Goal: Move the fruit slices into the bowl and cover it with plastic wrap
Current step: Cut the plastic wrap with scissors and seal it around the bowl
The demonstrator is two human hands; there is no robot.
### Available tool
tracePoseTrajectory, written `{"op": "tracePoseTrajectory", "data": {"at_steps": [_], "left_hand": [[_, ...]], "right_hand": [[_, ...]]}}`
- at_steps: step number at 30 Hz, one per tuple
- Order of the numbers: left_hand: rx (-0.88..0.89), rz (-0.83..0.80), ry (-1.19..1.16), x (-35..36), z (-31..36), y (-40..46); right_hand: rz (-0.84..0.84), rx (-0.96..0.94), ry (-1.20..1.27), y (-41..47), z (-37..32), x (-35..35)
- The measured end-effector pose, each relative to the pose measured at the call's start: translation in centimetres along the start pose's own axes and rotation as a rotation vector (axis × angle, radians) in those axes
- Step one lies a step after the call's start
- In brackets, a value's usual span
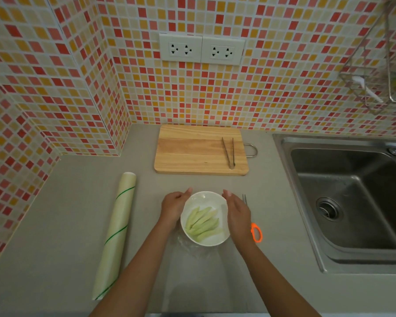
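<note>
A white bowl [200, 199] sits on the grey counter in front of me, with several pale green fruit slices [202, 221] lying in it. A clear sheet of plastic wrap [192, 248] lies loosely over and around the bowl, crumpled at its near side. My left hand [173, 205] rests against the bowl's left rim, fingers curved on the film. My right hand [237, 212] lies along the right rim, fingers stretched. The roll of plastic wrap [116, 232] lies on the counter to the left.
A wooden cutting board [192, 152] with metal tongs [229, 153] lies behind the bowl. Orange-handled scissors [257, 233] lie just right of my right hand. A steel sink [352, 195] fills the right side. Tiled walls stand behind and to the left.
</note>
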State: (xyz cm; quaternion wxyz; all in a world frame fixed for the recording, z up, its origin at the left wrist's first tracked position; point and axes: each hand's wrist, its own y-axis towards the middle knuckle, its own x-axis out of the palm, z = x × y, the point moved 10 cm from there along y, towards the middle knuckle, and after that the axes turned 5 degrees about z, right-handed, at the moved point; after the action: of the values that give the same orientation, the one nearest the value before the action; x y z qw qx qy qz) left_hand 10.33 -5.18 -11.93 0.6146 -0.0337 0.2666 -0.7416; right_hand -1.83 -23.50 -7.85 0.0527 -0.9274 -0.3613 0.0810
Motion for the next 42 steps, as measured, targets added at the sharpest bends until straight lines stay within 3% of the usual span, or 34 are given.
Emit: {"op": "tracePoseTrajectory", "data": {"at_steps": [3, 10, 16, 20, 23, 28, 35, 39, 42], "left_hand": [[-0.044, 0.006, -0.133, 0.0, -0.6, -0.4], [0.007, -0.007, -0.186, -0.4, 0.5, -0.7], [-0.089, 0.006, -0.247, 0.2, -0.6, -0.6], [-0.134, 0.018, -0.226, 0.4, -1.3, -0.7], [-0.206, -0.064, -0.231, 1.0, -1.4, -0.8], [-0.282, -0.142, -0.042, 1.0, -1.0, -0.5], [-0.068, 0.050, 0.370, -0.8, 1.3, 1.3], [0.047, 0.172, 0.346, -1.9, 2.4, 0.6], [0.279, 0.319, 0.086, -3.9, 4.1, -1.7]], "right_hand": [[-0.002, -0.022, -0.050, -0.6, 0.6, 0.4], [-0.060, -0.055, -0.100, 0.2, 0.1, 1.0], [-0.113, 0.003, -0.058, 0.6, 0.2, 1.3], [-0.162, 0.076, 0.027, 0.5, 0.5, 1.2], [-0.168, 0.103, 0.075, 0.4, 0.8, 1.3], [-0.172, 0.159, 0.133, 0.5, 1.3, 1.5], [-0.171, 0.190, 0.159, 0.6, 1.6, 1.7], [-0.169, 0.205, 0.160, 0.5, 1.4, 1.7], [-0.106, 0.187, 0.135, 1.0, 1.4, 0.4]]}}
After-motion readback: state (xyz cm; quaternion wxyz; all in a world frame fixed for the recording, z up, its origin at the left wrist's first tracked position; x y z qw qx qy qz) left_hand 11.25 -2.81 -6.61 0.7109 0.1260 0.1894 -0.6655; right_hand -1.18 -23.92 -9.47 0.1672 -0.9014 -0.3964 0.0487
